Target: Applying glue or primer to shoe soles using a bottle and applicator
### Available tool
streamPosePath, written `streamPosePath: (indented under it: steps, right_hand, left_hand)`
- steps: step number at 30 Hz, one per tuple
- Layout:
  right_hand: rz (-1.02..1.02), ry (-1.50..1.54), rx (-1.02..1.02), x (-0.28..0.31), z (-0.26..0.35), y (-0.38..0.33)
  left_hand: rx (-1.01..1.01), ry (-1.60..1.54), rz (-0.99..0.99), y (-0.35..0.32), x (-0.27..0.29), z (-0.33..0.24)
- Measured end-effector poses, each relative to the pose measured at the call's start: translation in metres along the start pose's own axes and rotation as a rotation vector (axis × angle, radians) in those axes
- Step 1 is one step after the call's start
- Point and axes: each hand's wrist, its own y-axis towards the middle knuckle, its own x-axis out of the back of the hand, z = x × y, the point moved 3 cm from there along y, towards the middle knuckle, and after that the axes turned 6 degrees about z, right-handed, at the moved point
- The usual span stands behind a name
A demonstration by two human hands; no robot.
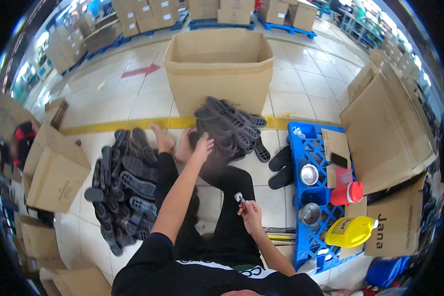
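My left hand [203, 146] reaches out to the near left side of a heap of dark grey shoe soles [227, 121]. Its fingers are stretched apart, and I make out nothing held in them. A dark rounded sole end [195, 137] shows right beside that hand, near my bare foot. Over my right thigh, my right hand [251, 216] is closed around a small tool with a white tip [239, 197]; its exact kind is unclear. To the left of my legs lies a second, wider pile of dark soles [126, 187], some with their tread side up.
A big open carton [219, 81] stands behind the far heap. On the right, a blue plastic pallet [301, 148] carries metal bowls [309, 174], a red jug [347, 193], a yellow bottle [350, 232] and a phone [339, 160]. Black slippers [281, 170] lie beside it. More cartons [56, 167] stand left.
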Motion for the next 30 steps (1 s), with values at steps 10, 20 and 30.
streamPosePath:
  steps: [10, 20, 30]
  right_hand:
    - [-0.074, 0.051, 0.038, -0.005, 0.006, 0.002]
    - [-0.053, -0.005, 0.021, -0.01, 0.003, 0.002]
    - [-0.062, -0.119, 0.048, -0.01, 0.009, -0.001]
  left_hand:
    - [-0.159, 1.826, 0.423, -0.185, 0.08, 0.13]
    - [0.079, 1.213, -0.531, -0.162, 0.188, 0.053]
    - [0.081, 0.652, -0.13, -0.025, 0.237, 0.033]
